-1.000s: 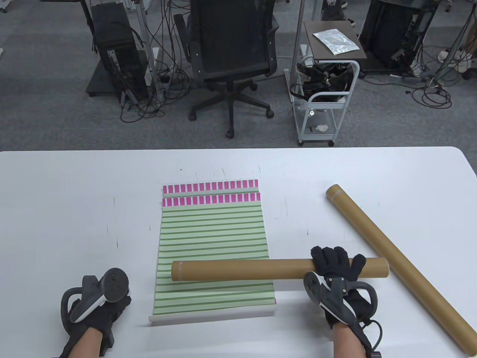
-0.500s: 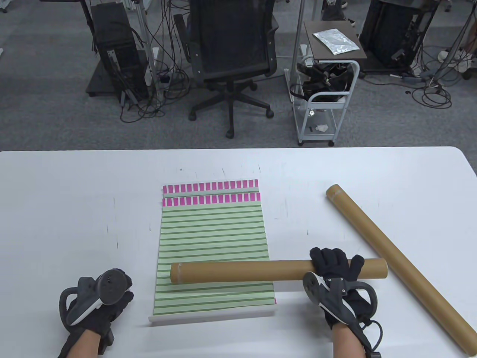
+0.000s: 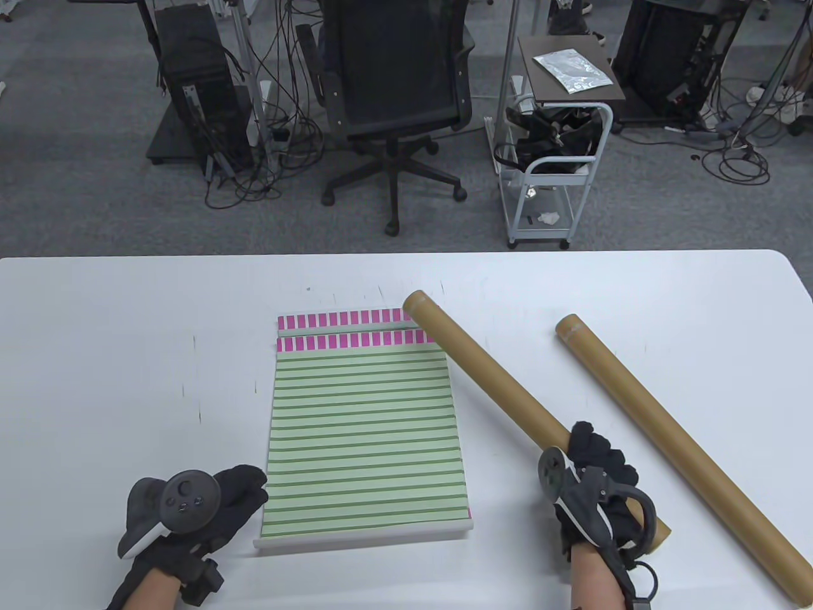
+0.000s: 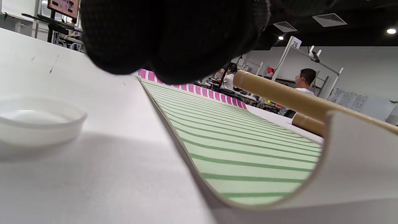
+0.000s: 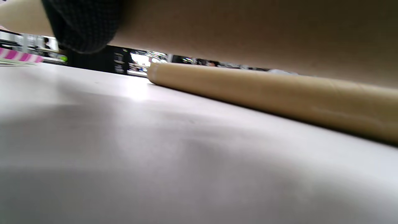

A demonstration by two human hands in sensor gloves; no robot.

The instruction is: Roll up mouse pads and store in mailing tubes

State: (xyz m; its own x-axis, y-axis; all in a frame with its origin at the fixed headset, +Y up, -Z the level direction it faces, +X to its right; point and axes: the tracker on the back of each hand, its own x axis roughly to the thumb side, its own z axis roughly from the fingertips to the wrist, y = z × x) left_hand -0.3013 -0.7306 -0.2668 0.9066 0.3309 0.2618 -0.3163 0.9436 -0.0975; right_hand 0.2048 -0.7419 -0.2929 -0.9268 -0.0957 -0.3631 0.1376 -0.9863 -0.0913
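Observation:
A green-striped mouse pad (image 3: 365, 432) with pink blocks at its far end lies flat mid-table, its white near edge (image 4: 357, 155) curling up. A second pink row (image 3: 356, 318) shows beyond it. My left hand (image 3: 209, 502) lies on the table with fingers (image 3: 244, 486) stretched to the pad's near left corner, holding nothing. My right hand (image 3: 594, 464) grips a brown mailing tube (image 3: 483, 372) near its near end. The tube slants away to the left, its far end by the pad's far right corner. A longer tube (image 3: 673, 445) lies on the table further right.
In the left wrist view a white round cap (image 4: 37, 119) sits on the table (image 3: 127, 356) by my left hand. Beyond the far edge stand an office chair (image 3: 394, 95) and a small cart (image 3: 552, 171). In the right wrist view the lying tube (image 5: 264, 90) is close under the held one (image 5: 248, 31).
My right hand swung the tube off the pad, from lying across it to slanting along its right side. My left hand slid right to the pad's near left corner.

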